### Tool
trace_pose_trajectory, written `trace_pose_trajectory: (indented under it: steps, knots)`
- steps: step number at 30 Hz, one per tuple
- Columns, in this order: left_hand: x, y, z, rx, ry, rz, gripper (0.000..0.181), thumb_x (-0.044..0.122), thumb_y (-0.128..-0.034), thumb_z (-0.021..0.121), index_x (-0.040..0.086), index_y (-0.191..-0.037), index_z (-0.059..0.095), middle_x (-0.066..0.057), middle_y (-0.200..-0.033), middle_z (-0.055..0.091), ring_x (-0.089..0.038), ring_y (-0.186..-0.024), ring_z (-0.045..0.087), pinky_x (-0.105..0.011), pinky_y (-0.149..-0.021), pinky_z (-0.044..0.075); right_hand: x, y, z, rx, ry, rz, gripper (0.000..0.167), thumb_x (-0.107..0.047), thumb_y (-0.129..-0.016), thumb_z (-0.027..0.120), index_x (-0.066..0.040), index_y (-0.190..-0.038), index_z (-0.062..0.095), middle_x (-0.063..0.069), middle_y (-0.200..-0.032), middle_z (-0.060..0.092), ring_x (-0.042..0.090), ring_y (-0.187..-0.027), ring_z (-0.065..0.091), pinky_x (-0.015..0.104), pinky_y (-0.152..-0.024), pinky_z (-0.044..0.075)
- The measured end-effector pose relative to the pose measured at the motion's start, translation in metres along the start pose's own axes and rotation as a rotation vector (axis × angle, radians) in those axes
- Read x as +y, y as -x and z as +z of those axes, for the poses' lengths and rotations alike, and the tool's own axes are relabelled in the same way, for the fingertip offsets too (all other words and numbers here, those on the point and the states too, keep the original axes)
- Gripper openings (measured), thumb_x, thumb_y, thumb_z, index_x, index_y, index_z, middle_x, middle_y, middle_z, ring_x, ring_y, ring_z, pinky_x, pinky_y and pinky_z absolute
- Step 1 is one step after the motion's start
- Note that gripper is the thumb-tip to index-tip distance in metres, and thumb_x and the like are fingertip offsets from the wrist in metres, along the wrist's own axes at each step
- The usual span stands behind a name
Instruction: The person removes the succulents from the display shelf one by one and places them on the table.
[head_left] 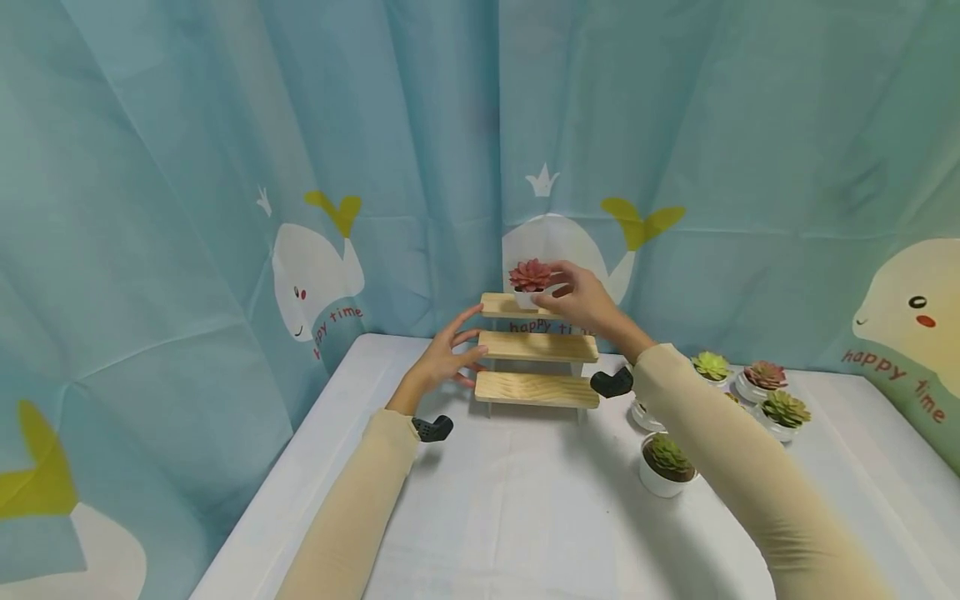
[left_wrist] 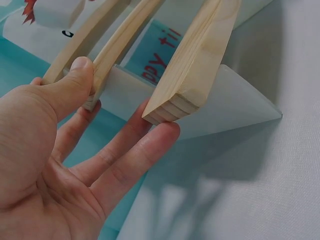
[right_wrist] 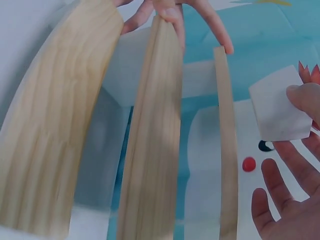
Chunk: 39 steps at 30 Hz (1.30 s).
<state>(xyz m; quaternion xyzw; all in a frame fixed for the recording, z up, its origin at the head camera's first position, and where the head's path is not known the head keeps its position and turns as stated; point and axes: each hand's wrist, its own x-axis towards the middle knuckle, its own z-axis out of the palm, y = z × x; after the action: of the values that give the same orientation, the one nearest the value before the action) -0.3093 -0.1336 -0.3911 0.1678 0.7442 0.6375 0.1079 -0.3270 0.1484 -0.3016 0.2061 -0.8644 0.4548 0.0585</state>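
A three-tier wooden display stand (head_left: 537, 388) stands near the curtain. At its left ends is my left hand (head_left: 444, 361), fingers spread; in the left wrist view its thumb (left_wrist: 80, 75) lies on the middle board while fingertips touch the board ends, holding the stand. My right hand (head_left: 585, 302) pinches the small white pot (right_wrist: 281, 105) of a red artificial succulent (head_left: 530, 274) between thumb and fingers. The pot is over the top board (head_left: 497, 305); the right wrist view shows a gap between the pot and that board (right_wrist: 228, 150).
Right of the stand, several potted succulents sit on the white table (head_left: 480, 517), among them a green one (head_left: 667, 458) nearest the front, partly behind my right sleeve (head_left: 720, 467). A blue curtain (head_left: 420, 125) with whale prints hangs directly behind the stand.
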Motion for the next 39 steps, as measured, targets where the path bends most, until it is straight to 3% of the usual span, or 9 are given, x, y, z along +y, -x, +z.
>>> trace_pose_trajectory:
  steps: [8, 16, 22, 25, 28, 32, 36, 39]
  knots:
    - [-0.002, -0.001, -0.001, -0.008, 0.003, 0.011, 0.076, 0.017, -0.1002, 0.070, 0.046, -0.159, 0.032, -0.020, -0.165, 0.030, -0.041, -0.094, 0.073, -0.051, -0.064, 0.063, 0.005, 0.021, -0.025, -0.006, 0.027, -0.005, 0.060, -0.031, -0.096, 0.076, -0.010, -0.147, 0.052, 0.017, -0.135, 0.061, 0.036, -0.119, 0.061, 0.053, -0.097, 0.054]
    - [-0.001, -0.001, 0.001, -0.001, -0.005, 0.012, 0.077, 0.017, -0.1003, 0.070, 0.045, -0.160, 0.031, -0.020, -0.164, 0.031, -0.037, -0.090, 0.074, -0.053, -0.065, 0.063, 0.016, 0.054, -0.058, -0.007, 0.061, -0.022, 0.063, -0.031, -0.096, 0.076, -0.008, -0.149, 0.049, 0.017, -0.141, 0.057, 0.037, -0.120, 0.060, 0.057, -0.096, 0.053]
    - [-0.002, 0.000, 0.001, -0.009, -0.005, 0.021, 0.077, 0.016, -0.1011, 0.069, 0.043, -0.161, 0.030, -0.021, -0.165, 0.029, -0.045, -0.098, 0.071, -0.053, -0.065, 0.063, 0.021, 0.084, -0.083, 0.008, 0.099, 0.008, 0.064, -0.029, -0.098, 0.074, -0.006, -0.150, 0.047, 0.018, -0.140, 0.057, 0.035, -0.119, 0.060, 0.041, -0.089, 0.056]
    - [-0.002, 0.000, 0.000, -0.012, -0.003, 0.023, 0.077, 0.015, -0.1012, 0.069, 0.043, -0.162, 0.029, -0.022, -0.165, 0.027, -0.050, -0.106, 0.068, -0.051, -0.064, 0.063, 0.024, 0.100, -0.095, 0.011, 0.114, 0.028, 0.064, -0.031, -0.098, 0.073, -0.008, -0.151, 0.046, 0.017, -0.141, 0.057, 0.028, -0.117, 0.060, 0.028, -0.082, 0.056]
    - [-0.002, 0.000, 0.000, -0.016, 0.004, 0.024, 0.077, 0.016, -0.1013, 0.069, 0.043, -0.161, 0.029, -0.022, -0.165, 0.027, -0.052, -0.111, 0.065, -0.050, -0.064, 0.064, 0.030, 0.116, -0.106, 0.027, 0.135, 0.055, 0.063, -0.033, -0.098, 0.074, -0.011, -0.150, 0.048, 0.014, -0.140, 0.058, 0.013, -0.112, 0.061, 0.021, -0.079, 0.054]
    - [-0.002, 0.000, -0.001, -0.021, 0.008, 0.024, 0.076, 0.017, -0.1010, 0.069, 0.045, -0.161, 0.030, -0.021, -0.165, 0.027, -0.052, -0.112, 0.065, -0.051, -0.064, 0.064, 0.039, 0.136, -0.119, 0.038, 0.165, 0.067, 0.061, -0.030, -0.098, 0.074, -0.010, -0.149, 0.048, 0.014, -0.137, 0.059, -0.003, -0.103, 0.058, 0.017, -0.077, 0.052]
    - [-0.003, 0.000, -0.003, -0.023, 0.005, 0.027, 0.077, 0.018, -0.1008, 0.070, 0.046, -0.160, 0.030, -0.020, -0.165, 0.029, -0.050, -0.109, 0.067, -0.052, -0.065, 0.063, 0.047, 0.155, -0.130, 0.032, 0.196, 0.084, 0.063, -0.027, -0.098, 0.074, -0.006, -0.150, 0.046, 0.018, -0.137, 0.058, -0.009, -0.101, 0.055, 0.017, -0.075, 0.052]
    - [-0.004, 0.000, -0.003, -0.026, 0.001, 0.029, 0.076, 0.019, -0.1008, 0.070, 0.046, -0.160, 0.030, -0.019, -0.165, 0.029, -0.048, -0.106, 0.069, -0.053, -0.066, 0.063, 0.052, 0.171, -0.137, 0.044, 0.209, 0.097, 0.063, -0.026, -0.098, 0.075, -0.006, -0.149, 0.046, 0.008, -0.133, 0.059, -0.011, -0.100, 0.055, 0.017, -0.074, 0.053]
